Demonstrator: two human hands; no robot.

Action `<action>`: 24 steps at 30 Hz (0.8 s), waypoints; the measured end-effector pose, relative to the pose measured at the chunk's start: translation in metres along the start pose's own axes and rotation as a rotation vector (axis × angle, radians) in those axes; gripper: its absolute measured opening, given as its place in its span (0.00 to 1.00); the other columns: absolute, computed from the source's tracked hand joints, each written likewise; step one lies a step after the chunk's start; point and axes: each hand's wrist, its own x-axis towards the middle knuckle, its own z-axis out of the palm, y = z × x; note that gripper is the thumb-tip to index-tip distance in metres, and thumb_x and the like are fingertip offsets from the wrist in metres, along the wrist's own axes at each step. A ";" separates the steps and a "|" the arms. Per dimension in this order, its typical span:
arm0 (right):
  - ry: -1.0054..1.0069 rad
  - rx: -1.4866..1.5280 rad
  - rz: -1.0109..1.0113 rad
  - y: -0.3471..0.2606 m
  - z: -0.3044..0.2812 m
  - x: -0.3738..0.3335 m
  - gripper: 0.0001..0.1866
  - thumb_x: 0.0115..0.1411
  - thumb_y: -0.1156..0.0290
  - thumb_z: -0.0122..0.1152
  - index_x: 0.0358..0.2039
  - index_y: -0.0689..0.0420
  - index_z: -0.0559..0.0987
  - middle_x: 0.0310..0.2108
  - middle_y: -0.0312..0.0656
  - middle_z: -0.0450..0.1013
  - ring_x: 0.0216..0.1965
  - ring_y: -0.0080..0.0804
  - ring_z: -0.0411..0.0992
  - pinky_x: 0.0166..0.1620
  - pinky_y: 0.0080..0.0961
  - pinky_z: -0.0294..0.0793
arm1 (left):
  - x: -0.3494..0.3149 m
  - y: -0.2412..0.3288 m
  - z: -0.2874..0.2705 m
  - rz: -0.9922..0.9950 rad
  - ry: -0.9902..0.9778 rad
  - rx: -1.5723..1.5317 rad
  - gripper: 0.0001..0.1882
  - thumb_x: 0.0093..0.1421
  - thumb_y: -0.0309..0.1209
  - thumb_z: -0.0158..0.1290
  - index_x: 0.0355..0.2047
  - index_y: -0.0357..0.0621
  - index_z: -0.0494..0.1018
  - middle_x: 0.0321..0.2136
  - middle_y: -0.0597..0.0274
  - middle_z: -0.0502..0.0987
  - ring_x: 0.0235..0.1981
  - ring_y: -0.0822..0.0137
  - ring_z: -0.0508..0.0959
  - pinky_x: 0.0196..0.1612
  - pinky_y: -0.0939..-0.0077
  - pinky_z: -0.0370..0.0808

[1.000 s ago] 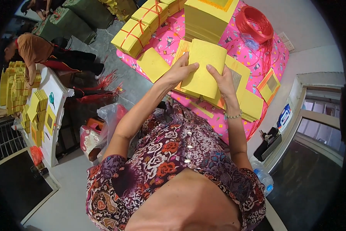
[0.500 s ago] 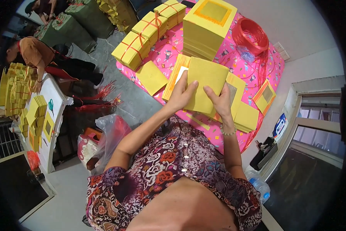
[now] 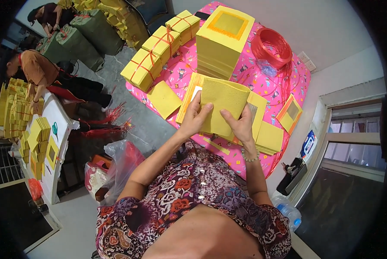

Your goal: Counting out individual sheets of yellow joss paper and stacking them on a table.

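Note:
Between my two hands is a folded stack of yellow paper (image 3: pixel 222 101), raised above the pink patterned table (image 3: pixel 189 60). My left hand (image 3: pixel 196 115) grips its left edge, thumb on the face. On the right edge my right hand (image 3: pixel 240 123) closes in the same way, with a beaded bracelet at the wrist. The undersides and the other fingers are mostly hidden. Just beyond the held stack rises a tall pile of yellow paper (image 3: pixel 217 54) with an orange-bordered square on top. A smaller yellow stack (image 3: pixel 269 137) lies right of my right hand.
Bundles of yellow paper tied with red string (image 3: pixel 141 67) line the table's far left. Red plastic cord (image 3: pixel 271 47) sits coiled at the far right. A person in a brown shirt (image 3: pixel 36 67) leans over a white table (image 3: pixel 64 125); another bends over green sacks (image 3: pixel 79 41).
The whole view has shifted slightly. My hands keep hold of the yellow paper stack, and its right side now curves more at the fold.

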 end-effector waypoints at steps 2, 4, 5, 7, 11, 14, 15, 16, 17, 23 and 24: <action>0.007 -0.001 -0.007 0.002 0.002 0.000 0.25 0.53 0.74 0.63 0.50 0.62 0.65 0.41 0.41 0.71 0.41 0.27 0.71 0.43 0.23 0.72 | 0.001 -0.001 -0.001 -0.011 -0.008 0.026 0.21 0.63 0.25 0.42 0.56 0.38 0.55 0.49 0.59 0.68 0.50 0.72 0.68 0.51 0.76 0.66; 0.056 -0.054 0.005 0.002 0.004 0.001 0.23 0.54 0.72 0.63 0.49 0.62 0.66 0.40 0.41 0.72 0.40 0.26 0.72 0.42 0.22 0.73 | 0.003 -0.003 0.000 -0.033 0.026 -0.003 0.21 0.63 0.25 0.42 0.57 0.38 0.55 0.49 0.59 0.68 0.50 0.72 0.68 0.51 0.76 0.66; 0.050 -0.051 0.003 0.002 0.004 0.002 0.23 0.54 0.72 0.63 0.49 0.62 0.66 0.40 0.41 0.72 0.40 0.26 0.72 0.42 0.22 0.73 | 0.004 -0.003 0.000 -0.034 0.026 -0.005 0.21 0.63 0.25 0.42 0.57 0.38 0.55 0.49 0.59 0.68 0.50 0.72 0.68 0.51 0.76 0.66; 0.030 -0.101 -0.028 0.001 0.004 0.004 0.22 0.55 0.71 0.61 0.48 0.63 0.67 0.40 0.41 0.72 0.39 0.24 0.72 0.41 0.21 0.73 | 0.005 -0.004 0.000 0.002 0.048 0.014 0.22 0.63 0.25 0.42 0.58 0.38 0.54 0.49 0.58 0.68 0.50 0.71 0.68 0.51 0.76 0.66; -0.013 0.082 0.065 -0.005 0.001 0.011 0.18 0.57 0.71 0.59 0.47 0.64 0.69 0.40 0.40 0.73 0.38 0.22 0.71 0.40 0.20 0.72 | 0.004 -0.004 0.001 -0.025 0.074 -0.037 0.24 0.63 0.24 0.41 0.59 0.38 0.52 0.50 0.58 0.67 0.51 0.70 0.67 0.52 0.75 0.66; 0.038 0.085 0.023 -0.009 0.003 0.016 0.16 0.60 0.70 0.56 0.46 0.64 0.71 0.38 0.39 0.74 0.36 0.20 0.71 0.39 0.18 0.72 | 0.003 -0.004 0.001 -0.014 0.076 -0.025 0.25 0.63 0.24 0.41 0.60 0.38 0.50 0.50 0.57 0.67 0.50 0.70 0.68 0.52 0.74 0.66; 0.043 0.015 0.018 -0.011 0.003 0.017 0.15 0.61 0.70 0.55 0.45 0.64 0.72 0.37 0.38 0.74 0.36 0.19 0.71 0.39 0.17 0.71 | 0.003 -0.004 0.001 -0.041 0.095 -0.031 0.25 0.63 0.23 0.42 0.59 0.38 0.51 0.50 0.57 0.68 0.50 0.69 0.69 0.52 0.74 0.66; 0.046 -0.051 -0.013 -0.011 0.004 0.017 0.14 0.62 0.69 0.54 0.44 0.64 0.73 0.36 0.37 0.74 0.36 0.18 0.71 0.38 0.16 0.71 | 0.002 -0.005 0.001 -0.065 0.113 -0.038 0.25 0.63 0.23 0.42 0.59 0.37 0.51 0.49 0.57 0.68 0.49 0.69 0.69 0.51 0.74 0.66; 0.049 -0.053 0.015 -0.011 0.006 0.018 0.14 0.62 0.69 0.54 0.44 0.64 0.73 0.36 0.37 0.74 0.36 0.18 0.71 0.38 0.16 0.71 | 0.002 -0.005 0.000 -0.070 0.115 -0.035 0.25 0.63 0.23 0.42 0.59 0.37 0.51 0.49 0.57 0.68 0.49 0.69 0.69 0.51 0.74 0.66; 0.121 0.124 -0.003 -0.005 0.002 0.028 0.11 0.62 0.69 0.54 0.40 0.64 0.75 0.32 0.33 0.74 0.31 0.14 0.68 0.34 0.14 0.69 | 0.000 -0.011 -0.006 -0.059 0.080 0.030 0.24 0.62 0.23 0.43 0.58 0.39 0.55 0.51 0.58 0.68 0.52 0.69 0.68 0.55 0.73 0.64; 0.122 0.116 0.008 -0.002 0.002 0.028 0.10 0.62 0.69 0.54 0.38 0.63 0.75 0.31 0.32 0.73 0.30 0.13 0.68 0.34 0.13 0.68 | 0.000 -0.012 -0.005 -0.073 0.118 -0.003 0.22 0.62 0.22 0.43 0.56 0.38 0.56 0.49 0.57 0.69 0.50 0.69 0.69 0.53 0.74 0.65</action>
